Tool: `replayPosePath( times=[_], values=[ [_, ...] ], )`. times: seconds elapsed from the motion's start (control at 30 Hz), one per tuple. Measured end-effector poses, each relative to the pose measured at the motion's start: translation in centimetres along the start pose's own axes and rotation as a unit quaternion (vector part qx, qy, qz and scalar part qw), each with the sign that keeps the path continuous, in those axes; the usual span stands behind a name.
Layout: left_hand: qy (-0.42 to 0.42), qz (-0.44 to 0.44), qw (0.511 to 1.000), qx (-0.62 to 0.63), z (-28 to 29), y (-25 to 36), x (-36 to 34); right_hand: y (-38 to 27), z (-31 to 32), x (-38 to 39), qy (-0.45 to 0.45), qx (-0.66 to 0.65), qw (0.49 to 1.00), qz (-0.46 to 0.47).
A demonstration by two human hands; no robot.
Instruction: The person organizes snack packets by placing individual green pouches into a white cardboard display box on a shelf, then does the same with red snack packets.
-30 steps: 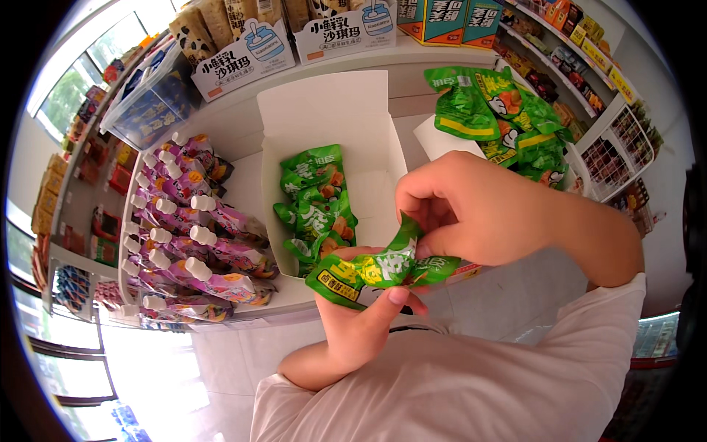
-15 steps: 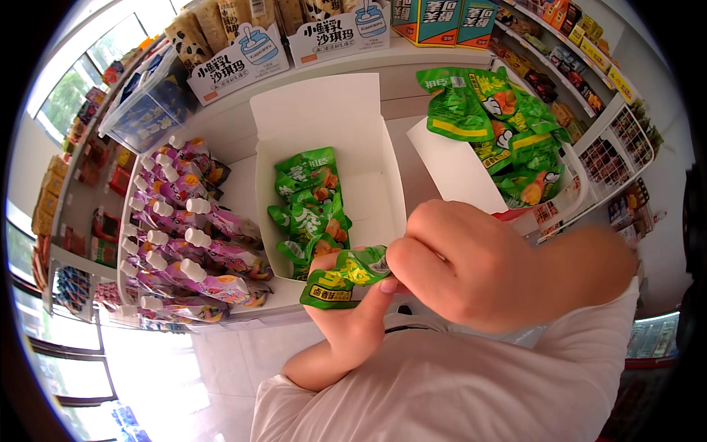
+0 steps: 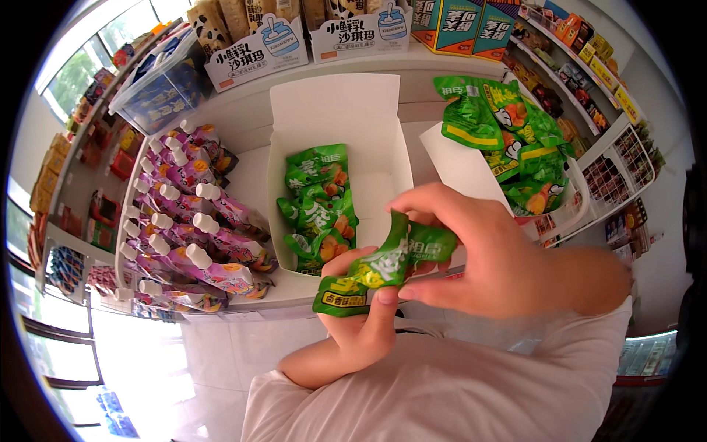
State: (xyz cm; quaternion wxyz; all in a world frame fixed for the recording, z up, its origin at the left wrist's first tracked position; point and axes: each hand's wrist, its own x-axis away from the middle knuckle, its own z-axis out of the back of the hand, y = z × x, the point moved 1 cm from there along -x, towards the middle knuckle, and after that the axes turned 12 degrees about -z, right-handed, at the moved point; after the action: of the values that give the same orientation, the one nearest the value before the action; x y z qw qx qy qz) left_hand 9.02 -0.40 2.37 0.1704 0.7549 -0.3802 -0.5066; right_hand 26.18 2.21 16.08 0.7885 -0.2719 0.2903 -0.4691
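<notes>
A shiny green snack packet (image 3: 376, 271) with yellow patches is held in front of my body, over the shelf's front edge. My left hand (image 3: 361, 335) grips its lower left part, the thumb lying on top. At its upper right end, my right hand (image 3: 479, 254) curls thumb and fingers round the packet. Just beyond sits a white cardboard box (image 3: 335, 103) with its lid flap raised. Similar green packets (image 3: 318, 202) lie along its left side. To the right, a tilted white box (image 3: 471, 177) is heaped with more green packets (image 3: 508, 121).
Purple pouches (image 3: 210, 239) with white caps stand in rows on the left. Behind them is a clear plastic tub (image 3: 158, 92) of blue packs. White display boxes (image 3: 258, 55) and teal cartons (image 3: 449, 29) line the back. A white wire basket (image 3: 617, 166) hangs at right.
My right hand has opened out from a tight pinch and now spreads round the packet's right end, showing more of the packet. The view has shifted slightly.
</notes>
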Motion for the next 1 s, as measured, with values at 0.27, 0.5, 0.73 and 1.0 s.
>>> replayPosePath(
  times=[0.27,0.5,0.73,1.0],
  values=[
    [-0.068,0.121,0.964,0.225,0.7,1.0,-0.4,-0.5,2.9,-6.8,-0.095,-0.023,0.983,-0.152],
    [-0.216,-0.272,0.929,-0.127,2.8,1.5,0.6,1.2,2.3,-11.3,-0.021,0.291,0.956,-0.019],
    [-0.155,-0.349,0.890,-0.249,4.4,1.3,-0.5,3.2,0.9,-13.2,-0.073,0.517,0.853,-0.007],
    [-0.204,-0.316,0.871,-0.317,4.5,0.1,0.2,3.1,-2.1,-14.0,-0.060,0.588,0.806,0.001]
  ],
)
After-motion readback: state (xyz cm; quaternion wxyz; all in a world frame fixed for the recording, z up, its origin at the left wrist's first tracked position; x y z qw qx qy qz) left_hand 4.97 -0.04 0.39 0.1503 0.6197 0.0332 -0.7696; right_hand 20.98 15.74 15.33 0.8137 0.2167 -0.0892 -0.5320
